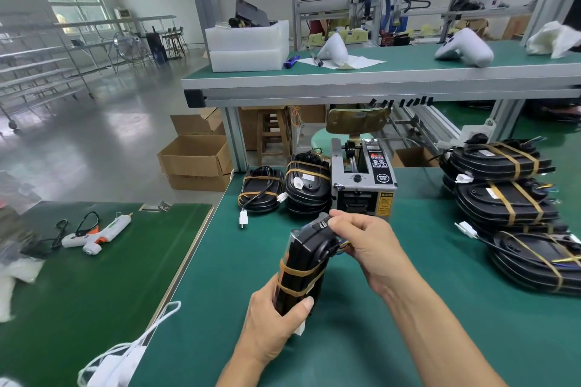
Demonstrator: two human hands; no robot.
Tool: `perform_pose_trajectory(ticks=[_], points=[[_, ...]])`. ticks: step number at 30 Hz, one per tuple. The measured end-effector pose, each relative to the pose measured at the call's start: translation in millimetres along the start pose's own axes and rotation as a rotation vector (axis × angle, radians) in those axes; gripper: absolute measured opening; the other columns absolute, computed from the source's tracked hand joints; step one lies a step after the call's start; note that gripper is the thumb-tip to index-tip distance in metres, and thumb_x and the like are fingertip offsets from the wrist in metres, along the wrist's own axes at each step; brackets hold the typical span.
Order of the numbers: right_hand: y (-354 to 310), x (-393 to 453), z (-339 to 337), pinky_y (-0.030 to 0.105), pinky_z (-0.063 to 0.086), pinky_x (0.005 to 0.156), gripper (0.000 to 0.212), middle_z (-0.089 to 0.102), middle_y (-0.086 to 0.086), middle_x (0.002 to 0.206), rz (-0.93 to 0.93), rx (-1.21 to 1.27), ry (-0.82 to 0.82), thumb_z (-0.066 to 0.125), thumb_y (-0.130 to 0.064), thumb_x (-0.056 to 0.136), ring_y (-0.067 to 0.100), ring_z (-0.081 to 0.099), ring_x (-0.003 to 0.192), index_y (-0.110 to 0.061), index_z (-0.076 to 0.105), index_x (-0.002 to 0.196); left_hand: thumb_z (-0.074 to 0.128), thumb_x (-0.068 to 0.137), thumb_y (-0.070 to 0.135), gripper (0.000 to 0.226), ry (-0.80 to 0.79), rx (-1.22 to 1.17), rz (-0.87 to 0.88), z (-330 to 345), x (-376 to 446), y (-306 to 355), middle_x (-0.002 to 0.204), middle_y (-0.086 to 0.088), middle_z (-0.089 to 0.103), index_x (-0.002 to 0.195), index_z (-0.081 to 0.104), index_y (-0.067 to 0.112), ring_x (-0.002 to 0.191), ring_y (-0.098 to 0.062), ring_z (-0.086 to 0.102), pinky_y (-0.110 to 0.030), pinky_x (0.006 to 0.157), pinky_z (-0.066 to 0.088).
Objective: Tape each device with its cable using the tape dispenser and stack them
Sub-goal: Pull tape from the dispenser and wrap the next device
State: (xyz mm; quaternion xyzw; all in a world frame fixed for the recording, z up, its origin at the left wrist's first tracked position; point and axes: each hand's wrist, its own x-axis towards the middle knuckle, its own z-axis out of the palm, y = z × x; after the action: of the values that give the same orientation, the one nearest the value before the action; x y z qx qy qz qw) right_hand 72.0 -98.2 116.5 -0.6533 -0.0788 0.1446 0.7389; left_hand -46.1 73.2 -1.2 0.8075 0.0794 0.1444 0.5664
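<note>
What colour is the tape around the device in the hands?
Brownish yellow tape on the black device; the head view shows it.

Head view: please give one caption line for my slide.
Both hands tape a black device before the tape dispenser.

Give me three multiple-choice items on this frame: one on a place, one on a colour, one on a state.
1. The tape dispenser stands:
A. just beyond the hands
B. on the upper shelf
C. on the floor

2. The tape bands on the held device are:
A. blue
B. brownish
C. white

3. The left hand:
A. lies flat on the mat
B. hangs idle
C. grips the device's lower end

Key: 1 A, it sits on the mat behind the right hand; 2 B, tan bands cross the black body; 3 C, fingers wrap it.
</note>
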Motion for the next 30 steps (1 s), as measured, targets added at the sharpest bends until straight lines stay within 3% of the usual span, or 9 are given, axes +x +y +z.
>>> perform_pose_trajectory(ticks=[5,9,14,20,25,30], points=[[-6.0,0.1,0.8,0.038,0.045,0.103,0.013,0.076,-0.009,0.115,-0.011,-0.070,-0.034,0.077,-0.012,0.088,0.005,0.064,0.121,-0.010,0.082,0.075,0.077,0.078,0.048,0.030,0.000,-0.004,0.002,0.5,0.0,0.8,0.080,0.002,0.080,0.102,0.073,0.031,0.078,-0.020,0.072,-0.017,0.073,0.055],[-8.8,1.5,1.3,0.037,0.045,0.103,0.016,0.076,-0.008,0.114,-0.001,-0.076,-0.057,0.076,-0.010,0.088,0.002,0.064,0.119,-0.010,0.081,0.072,0.077,0.078,0.046,0.028,-0.011,-0.020,0.000,-0.1,-0.7,2.9,0.071,0.000,0.077,0.100,0.073,0.030,0.066,-0.011,0.067,-0.021,0.070,0.054],[-12.1,1.7,2.5,0.036,0.045,0.099,0.022,0.075,-0.006,0.116,0.013,-0.071,-0.058,0.076,-0.010,0.088,0.001,0.065,0.116,-0.016,0.080,0.066,0.075,0.079,0.047,0.025,-0.024,-0.019,0.004,-0.2,-1.2,3.7,0.062,-0.003,0.073,0.098,0.072,0.030,0.061,-0.013,0.065,-0.023,0.068,0.053],[-12.8,0.7,4.9,0.028,0.043,0.082,0.024,0.076,-0.006,0.113,0.012,-0.054,-0.032,0.076,-0.008,0.088,0.001,0.067,0.110,-0.015,0.079,0.065,0.076,0.077,0.050,0.028,0.005,-0.007,0.029,-0.3,-0.4,2.1,0.074,0.002,0.078,0.100,0.073,0.035,0.070,-0.012,0.070,-0.018,0.071,0.053],[-12.8,0.9,5.0,0.028,0.043,0.083,0.023,0.077,-0.008,0.108,0.017,-0.049,-0.033,0.076,-0.008,0.088,0.002,0.066,0.111,-0.014,0.080,0.066,0.076,0.076,0.050,0.028,0.012,-0.013,0.028,0.1,-0.6,4.3,0.074,0.002,0.078,0.100,0.073,0.035,0.069,-0.009,0.069,-0.017,0.071,0.053],[-12.3,3.2,2.4,0.035,0.046,0.100,0.015,0.079,-0.008,0.104,0.050,-0.034,-0.040,0.076,-0.007,0.087,0.004,0.067,0.113,-0.010,0.083,0.074,0.076,0.076,0.050,0.027,0.004,-0.019,0.009,0.6,-0.2,2.5,0.071,0.001,0.076,0.098,0.073,0.034,0.068,-0.011,0.067,-0.026,0.072,0.055]])
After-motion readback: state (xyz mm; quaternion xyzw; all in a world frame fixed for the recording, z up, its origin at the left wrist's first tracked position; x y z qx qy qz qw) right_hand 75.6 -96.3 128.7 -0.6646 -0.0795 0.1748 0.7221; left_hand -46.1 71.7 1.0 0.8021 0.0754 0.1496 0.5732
